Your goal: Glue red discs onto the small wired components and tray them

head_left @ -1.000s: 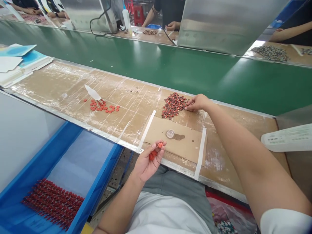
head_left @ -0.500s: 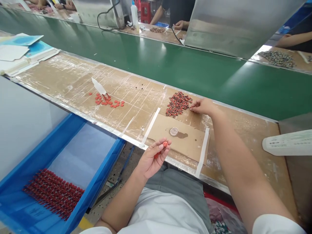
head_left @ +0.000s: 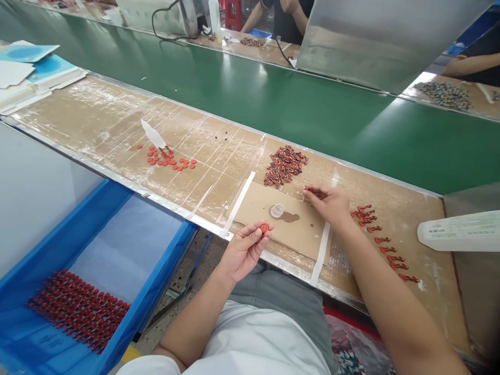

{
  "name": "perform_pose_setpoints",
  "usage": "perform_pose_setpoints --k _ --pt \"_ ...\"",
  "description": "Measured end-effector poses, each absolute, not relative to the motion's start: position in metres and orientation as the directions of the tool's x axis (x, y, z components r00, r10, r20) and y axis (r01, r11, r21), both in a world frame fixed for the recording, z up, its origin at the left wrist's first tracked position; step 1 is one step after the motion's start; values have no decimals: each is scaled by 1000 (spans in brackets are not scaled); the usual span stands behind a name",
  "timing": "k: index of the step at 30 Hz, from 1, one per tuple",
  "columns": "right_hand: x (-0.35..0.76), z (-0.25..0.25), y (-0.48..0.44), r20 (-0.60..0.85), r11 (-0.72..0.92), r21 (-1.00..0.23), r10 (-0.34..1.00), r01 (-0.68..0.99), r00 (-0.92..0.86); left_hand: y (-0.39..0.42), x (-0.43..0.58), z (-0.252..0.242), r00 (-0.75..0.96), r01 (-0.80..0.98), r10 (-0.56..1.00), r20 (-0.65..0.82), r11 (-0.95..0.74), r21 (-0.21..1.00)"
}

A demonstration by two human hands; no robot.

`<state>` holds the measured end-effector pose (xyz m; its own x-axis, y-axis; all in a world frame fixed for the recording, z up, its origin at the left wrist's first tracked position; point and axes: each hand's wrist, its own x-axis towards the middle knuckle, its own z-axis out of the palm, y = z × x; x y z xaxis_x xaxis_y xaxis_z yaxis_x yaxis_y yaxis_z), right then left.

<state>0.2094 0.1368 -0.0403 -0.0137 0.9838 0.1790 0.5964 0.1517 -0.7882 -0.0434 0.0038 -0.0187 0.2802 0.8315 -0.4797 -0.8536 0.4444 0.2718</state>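
My left hand point(head_left: 244, 250) hovers at the bench's near edge, thumb and forefinger pinched on a small red disc point(head_left: 264, 228). My right hand point(head_left: 327, 202) is over the taped cardboard pad point(head_left: 297, 232), fingers pinched on a thin red-and-black part drawn from the pile of such parts point(head_left: 284, 165) just behind it. A small clear cap point(head_left: 277, 211) sits on the pad beside a dark stain. A loose group of red discs point(head_left: 171, 160) lies to the left on the bench.
A row of finished red pieces point(head_left: 385, 245) lies right of my right arm. A blue tray point(head_left: 156, 291) holding several rows of red parts sits low at left. The green conveyor belt point(head_left: 273, 109) runs behind the bench. A white device point(head_left: 461, 229) rests at right. Other people's hands work across the belt.
My right hand left the pile and came back toward me over the pad. My left hand stayed near the edge, shifting the disc to its fingertips. The row of finished pieces came into view.
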Motion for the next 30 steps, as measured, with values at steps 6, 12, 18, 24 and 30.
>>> perform_pose_setpoints --k 6,12,18,24,30 --pt "198 -47 121 226 212 -707 972 674 -68 5 -43 -16 265 -855 838 -477 433 285" --pt "197 -42 116 239 219 -652 968 726 -77 5 -45 -18 250 -858 850 -464 416 300" --pt "172 -23 95 246 170 -866 964 470 104 6 -46 -22 229 -854 865 -447 399 335" --pt "139 -31 76 323 237 -890 931 388 172 11 -42 -26 165 -858 869 -467 360 367" --pt "139 -42 76 473 364 -746 879 557 58 14 -39 -32 139 -852 864 -483 353 387"
